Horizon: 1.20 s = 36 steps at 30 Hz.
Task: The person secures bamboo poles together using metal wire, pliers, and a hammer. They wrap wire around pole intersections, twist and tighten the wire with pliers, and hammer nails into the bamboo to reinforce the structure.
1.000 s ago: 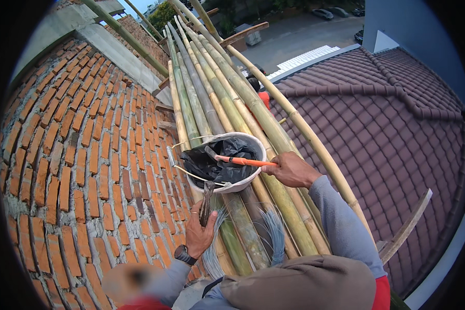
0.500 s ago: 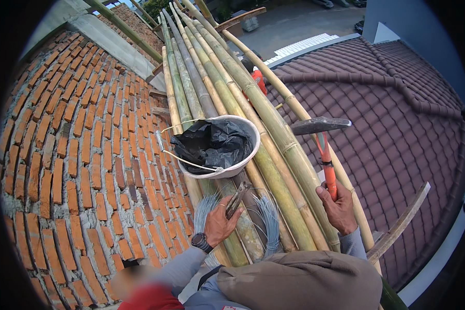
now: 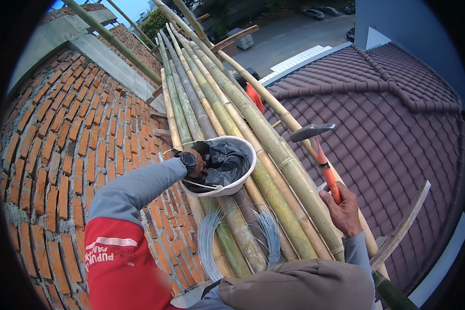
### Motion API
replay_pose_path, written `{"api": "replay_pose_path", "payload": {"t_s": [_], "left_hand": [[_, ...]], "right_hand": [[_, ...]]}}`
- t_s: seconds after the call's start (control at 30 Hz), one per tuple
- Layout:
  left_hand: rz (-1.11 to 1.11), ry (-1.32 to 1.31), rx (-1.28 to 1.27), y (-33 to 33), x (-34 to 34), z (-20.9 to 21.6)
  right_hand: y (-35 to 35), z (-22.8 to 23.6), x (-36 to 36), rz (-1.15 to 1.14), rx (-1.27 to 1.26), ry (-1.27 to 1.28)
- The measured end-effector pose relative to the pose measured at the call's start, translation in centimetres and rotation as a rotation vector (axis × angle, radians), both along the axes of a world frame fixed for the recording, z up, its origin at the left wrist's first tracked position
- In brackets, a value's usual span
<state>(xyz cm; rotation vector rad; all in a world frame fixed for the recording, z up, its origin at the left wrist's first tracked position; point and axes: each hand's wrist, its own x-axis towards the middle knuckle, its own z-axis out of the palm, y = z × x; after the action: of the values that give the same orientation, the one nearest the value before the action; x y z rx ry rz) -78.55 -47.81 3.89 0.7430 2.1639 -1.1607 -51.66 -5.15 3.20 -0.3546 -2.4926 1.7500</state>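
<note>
My left hand (image 3: 198,164) reaches over the rim of a white bucket (image 3: 227,190) lined with a crumpled black plastic bag (image 3: 231,161). Its fingers are mostly hidden inside, so whether they hold anything does not show. In my right hand (image 3: 345,211), off to the right, is a hammer (image 3: 312,132) with an orange handle, its head raised and pointing away from me. A coil of thin grey wire (image 3: 207,243) lies on the bamboo poles (image 3: 280,199) between the bucket and my lap.
On the left a rough brick wall (image 3: 90,181) runs alongside the poles. Lower down on the right spreads a brown tiled roof (image 3: 367,144). A wooden plank (image 3: 404,227) juts out at the right. Something orange (image 3: 254,98), perhaps a person's clothing, shows beyond the poles.
My left hand has moved from beside the wire coil, where it held pliers, forward into the bucket; the pliers are out of sight. My right hand keeps the hammer, barely shifted.
</note>
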Motion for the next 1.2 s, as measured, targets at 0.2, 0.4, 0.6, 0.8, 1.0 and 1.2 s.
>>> {"api": "replay_pose_path", "payload": {"t_s": [0.2,0.4,0.6,0.8,1.0,1.2], "left_hand": [[0.104,-0.108,0.177,0.1,3.2,2.0],[0.110,-0.156,0.251,-1.5,2.5,0.1],[0.702,-0.496,0.589,-6.3,-5.9,-10.3],[0.274,0.031,0.773,-7.2,-6.1,-17.7],[0.396,0.173,0.962,-9.3,-6.1,-22.0],[0.644,0.286,0.849,-7.1,-7.4,-20.1]], "right_hand": [[1.1,-0.9,1.3,-0.070,-0.055,0.018],[1.7,-0.9,1.8,-0.162,-0.148,0.060],[2.7,-0.3,2.3,-0.174,-0.082,0.028],[3.1,0.2,2.7,-0.160,0.050,0.134],[4.1,1.8,3.4,-0.146,-0.014,0.084],[7.3,3.8,3.9,-0.123,-0.019,0.001]]}}
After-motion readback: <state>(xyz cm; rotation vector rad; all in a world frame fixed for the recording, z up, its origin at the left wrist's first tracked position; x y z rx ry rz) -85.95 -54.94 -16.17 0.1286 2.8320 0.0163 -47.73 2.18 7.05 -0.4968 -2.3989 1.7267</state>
